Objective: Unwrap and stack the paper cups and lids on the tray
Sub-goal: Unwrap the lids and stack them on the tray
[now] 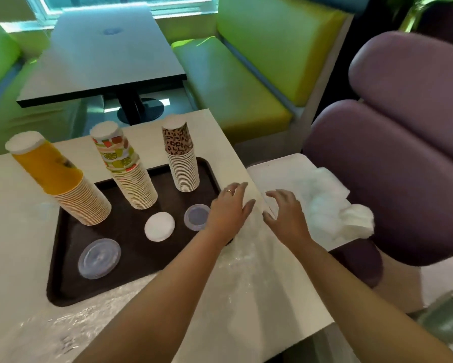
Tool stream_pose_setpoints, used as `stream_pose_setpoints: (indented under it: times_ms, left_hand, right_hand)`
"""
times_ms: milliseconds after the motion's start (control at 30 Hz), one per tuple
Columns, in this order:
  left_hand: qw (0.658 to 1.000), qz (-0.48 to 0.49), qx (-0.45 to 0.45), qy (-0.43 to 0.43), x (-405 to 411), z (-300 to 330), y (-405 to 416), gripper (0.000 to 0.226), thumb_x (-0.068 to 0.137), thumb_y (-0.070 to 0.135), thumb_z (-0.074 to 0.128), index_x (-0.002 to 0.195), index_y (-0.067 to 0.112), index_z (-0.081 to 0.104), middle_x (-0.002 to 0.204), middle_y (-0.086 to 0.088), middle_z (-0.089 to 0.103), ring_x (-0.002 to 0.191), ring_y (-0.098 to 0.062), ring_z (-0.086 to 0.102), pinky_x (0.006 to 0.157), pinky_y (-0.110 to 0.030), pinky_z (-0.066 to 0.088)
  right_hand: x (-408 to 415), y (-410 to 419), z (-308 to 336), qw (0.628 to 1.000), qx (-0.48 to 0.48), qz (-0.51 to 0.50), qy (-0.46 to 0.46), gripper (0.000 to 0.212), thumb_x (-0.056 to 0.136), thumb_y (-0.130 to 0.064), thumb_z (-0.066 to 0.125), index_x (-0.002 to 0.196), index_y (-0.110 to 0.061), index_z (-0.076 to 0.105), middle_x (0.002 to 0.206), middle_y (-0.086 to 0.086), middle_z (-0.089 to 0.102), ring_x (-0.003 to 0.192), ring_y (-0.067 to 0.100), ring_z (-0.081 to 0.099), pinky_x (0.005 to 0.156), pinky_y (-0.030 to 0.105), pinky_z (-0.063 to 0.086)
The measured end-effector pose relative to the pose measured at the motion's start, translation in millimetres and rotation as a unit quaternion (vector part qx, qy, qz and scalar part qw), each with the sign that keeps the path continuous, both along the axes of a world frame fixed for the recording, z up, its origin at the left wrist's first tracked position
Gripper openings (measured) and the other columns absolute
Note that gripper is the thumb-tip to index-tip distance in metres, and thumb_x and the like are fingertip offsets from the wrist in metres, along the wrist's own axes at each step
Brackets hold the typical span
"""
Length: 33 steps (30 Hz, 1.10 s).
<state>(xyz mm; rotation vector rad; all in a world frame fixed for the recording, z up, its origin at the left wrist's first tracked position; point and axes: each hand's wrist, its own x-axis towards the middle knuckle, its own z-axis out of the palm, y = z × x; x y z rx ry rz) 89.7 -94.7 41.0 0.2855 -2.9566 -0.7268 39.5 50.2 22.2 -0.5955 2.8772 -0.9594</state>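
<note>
A white table (259, 297) fills the near part of the view, with a dark brown tray (63, 258) lying on its left half. Three upside-down stacks of paper cups stand along the far side of the tray: at the left an orange cup stack (63, 179), leaning left and the widest; in the middle a fruit-print cup stack (125, 166), also leaning left; at the right a leopard-print cup stack (180, 155), close to upright. On the near part of the tray lie three lid piles, well apart from one another: a clear lid pile (99, 258) at the near left, a white lid pile (159, 226) in the middle, and a smaller clear lid pile (196, 216) to the right, just beside the left hand. Clear plastic wrap (89, 318) is spread crumpled over the near edge of the table and runs up the right side of the tray, under both forearms. The left hand (230, 208) hovers over the right rim of the tray, fingers straight and spread, grasping nothing; a ring shows on one finger. The right hand (285, 213) hovers just to the right at the table's edge, fingers loosely bent, also released. To the right, a purple chair (403, 153) carries a white board (277, 171) with crumpled white wrapping (351, 221) on it.
</note>
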Motion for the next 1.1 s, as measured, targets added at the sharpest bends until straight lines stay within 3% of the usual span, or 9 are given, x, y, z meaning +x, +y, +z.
stream_pose_setpoints:
  times_ms: [233, 433, 567, 667, 800, 933, 1000, 1100]
  left_hand:
    - [0.998, -0.003, 0.004, -0.058, -41.7, -19.9, 73.0, 0.062, 0.096, 0.056, 0.027, 0.15, 0.029, 0.016, 0.155, -0.003, 0.024, 0.143, -0.025, 0.022, 0.112, -0.051, 0.026]
    - [0.989, 0.017, 0.096, -0.112, -71.5, -45.0, 121.9, 0.066, 0.095, 0.06, 0.026, 0.151, 0.032, 0.004, 0.158, -0.004, 0.017, 0.144, -0.027, 0.021, 0.115, -0.046, 0.026]
    - [0.971, 0.021, 0.179, -0.154, -88.2, -57.9, 148.5, 0.07, 0.096, 0.057, 0.028, 0.152, 0.026, -0.002, 0.159, -0.009, 0.011, 0.145, -0.025, 0.014, 0.116, -0.041, 0.019]
    - [0.954, 0.028, 0.242, -0.174, -101.1, -66.2, 164.0, 0.069, 0.099, 0.051, 0.028, 0.152, 0.02, -0.003, 0.158, -0.011, 0.01, 0.145, -0.023, 0.014, 0.115, -0.037, 0.016]
    - [0.931, 0.051, 0.31, -0.185, -116.9, -79.4, 176.7, 0.066, 0.1, 0.047, 0.03, 0.152, 0.019, 0.001, 0.157, -0.014, 0.015, 0.142, -0.025, 0.023, 0.113, -0.035, 0.022]
    - [0.913, 0.083, 0.35, -0.192, -130.2, -95.2, 177.4, 0.067, 0.098, 0.048, 0.036, 0.152, 0.025, 0.004, 0.155, -0.015, 0.02, 0.139, -0.027, 0.03, 0.109, -0.035, 0.028]
    - [0.895, 0.116, 0.378, -0.208, -133.4, -103.7, 174.4, 0.072, 0.095, 0.051, 0.043, 0.151, 0.029, 0.003, 0.155, -0.014, 0.021, 0.138, -0.029, 0.032, 0.108, -0.038, 0.03]
    - [0.845, 0.178, 0.445, -0.237, -133.3, -112.8, 169.4, 0.079, 0.089, 0.057, 0.051, 0.15, 0.035, 0.006, 0.154, -0.007, 0.021, 0.135, -0.033, 0.034, 0.099, -0.049, 0.041]
  right_hand:
    - [-39.0, 75.9, -22.1, 0.995, 0.021, -0.091, -0.024, 0.073, 0.081, -0.024, 0.072, 0.143, -0.017, 0.033, 0.151, 0.013, 0.019, 0.136, 0.032, 0.024, 0.106, 0.044, 0.036]
    - [-62.7, 115.4, -50.1, 0.99, 0.056, -0.102, -0.075, 0.095, 0.076, -0.029, 0.077, 0.149, -0.023, 0.016, 0.155, 0.01, -0.001, 0.14, 0.032, 0.014, 0.106, 0.043, 0.035]
    - [-68.7, 127.3, -67.0, 0.99, 0.044, -0.082, -0.111, 0.099, 0.076, -0.028, 0.078, 0.15, -0.024, 0.012, 0.155, 0.011, -0.006, 0.14, 0.033, 0.019, 0.108, 0.039, 0.032]
    - [-71.7, 131.6, -75.6, 0.989, 0.012, -0.077, -0.127, 0.098, 0.076, -0.022, 0.079, 0.149, -0.021, 0.014, 0.155, 0.014, -0.005, 0.138, 0.029, 0.029, 0.108, 0.029, 0.031]
    - [-73.7, 135.6, -83.8, 0.986, -0.023, -0.061, -0.151, 0.092, 0.079, -0.012, 0.075, 0.149, -0.016, 0.016, 0.155, 0.013, 0.006, 0.139, 0.024, 0.029, 0.107, 0.022, 0.028]
    - [-73.4, 141.5, -92.1, 0.982, -0.074, -0.041, -0.17, 0.082, 0.081, -0.007, 0.071, 0.148, -0.011, 0.022, 0.152, 0.01, 0.023, 0.136, 0.023, 0.035, 0.111, 0.036, 0.035]
    - [-72.1, 143.4, -92.6, 0.977, -0.092, -0.049, -0.186, 0.077, 0.083, -0.006, 0.068, 0.147, -0.012, 0.025, 0.148, 0.008, 0.031, 0.128, 0.019, 0.043, 0.105, 0.036, 0.041]
    - [-70.6, 144.8, -93.1, 0.972, -0.103, -0.048, -0.203, 0.074, 0.084, -0.009, 0.068, 0.146, -0.014, 0.027, 0.146, 0.004, 0.035, 0.117, 0.005, 0.042, 0.1, 0.025, 0.042]
